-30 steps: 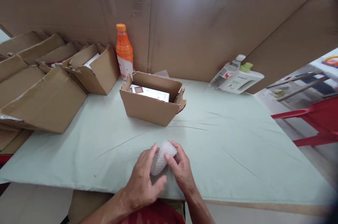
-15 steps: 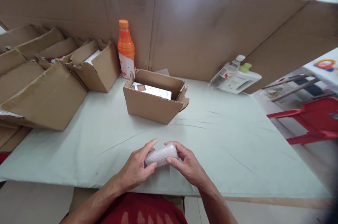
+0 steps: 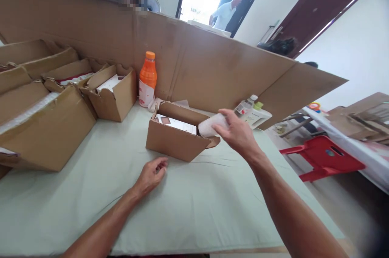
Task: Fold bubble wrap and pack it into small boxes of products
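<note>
My right hand (image 3: 235,130) grips a bubble-wrapped bundle (image 3: 210,125) between thumb and fingers. The bundle is whitish and roughly cylindrical; what lies inside the wrap cannot be made out. Its left end is at the right opening of a small cardboard box (image 3: 173,144), tilted over the edge by the torn flap. Inside that box stands a white printed carton (image 3: 179,125). My left hand (image 3: 152,175) rests on the table in front of the box, holding nothing, with its fingers loosely curled and the thumb apart from them.
Several open cardboard boxes (image 3: 57,136) fill the left side. Behind stand an orange bottle (image 3: 148,81) and a cardboard partition (image 3: 206,67). A clear bottle (image 3: 244,106) and a white jug (image 3: 257,118) are at the back right. A red chair (image 3: 331,156) and people are beyond the table.
My right hand has carried the bundle forward and right to the box. My left hand has let go of it and moved slightly left. The view has tilted up.
</note>
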A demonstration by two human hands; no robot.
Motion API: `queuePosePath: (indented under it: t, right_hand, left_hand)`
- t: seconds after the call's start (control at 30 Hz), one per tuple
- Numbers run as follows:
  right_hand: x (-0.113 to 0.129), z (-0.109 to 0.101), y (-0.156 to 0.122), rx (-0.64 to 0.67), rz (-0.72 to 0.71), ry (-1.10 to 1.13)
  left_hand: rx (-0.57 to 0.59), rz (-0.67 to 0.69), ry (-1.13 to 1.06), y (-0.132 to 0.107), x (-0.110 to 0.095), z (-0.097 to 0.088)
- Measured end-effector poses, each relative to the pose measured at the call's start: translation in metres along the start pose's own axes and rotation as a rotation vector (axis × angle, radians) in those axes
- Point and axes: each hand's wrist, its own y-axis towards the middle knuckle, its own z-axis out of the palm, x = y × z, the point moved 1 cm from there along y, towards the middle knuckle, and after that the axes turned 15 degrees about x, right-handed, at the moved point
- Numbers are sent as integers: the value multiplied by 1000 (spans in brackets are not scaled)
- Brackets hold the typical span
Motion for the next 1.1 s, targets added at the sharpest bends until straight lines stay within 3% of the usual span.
queuePosePath:
  t: [0.1, 0.23, 0.3, 0.47, 0.6, 0.77, 0.83, 0.9, 1.0, 1.1]
  right_hand:
    - [18, 4, 17, 232, 119, -459]
    - [36, 7, 25, 459, 103, -535]
    - [39, 6, 25, 485, 76, -552]
    - [41, 5, 21, 398, 8, -644]
    - [45, 15, 29, 513, 63, -622]
    - [46, 19, 35, 618, -60, -511]
    - [39, 13, 27, 571, -90, -423]
    - [26, 4, 11, 409, -113, -265]
    - [-6, -3, -25, 97, -104, -9]
    - [-39, 17, -63, -41, -55, 194]
  left_hand:
    - [6, 33, 30, -3, 0, 2]
    - [3, 67, 74, -2, -2, 1]
    - [3, 85, 91, -1, -1, 1]
    - [8, 126, 119, 0, 1, 2]
    - [16, 135, 134, -1, -2, 0]
    - [10, 138, 138, -1, -4, 0]
    - [-6, 128, 132, -1, -3, 0]
    - [-54, 98, 124, -4, -4, -2]
    - [-314, 24, 79, -17, -10, -13]
    - [-588, -23, 66, -32, -22, -32]
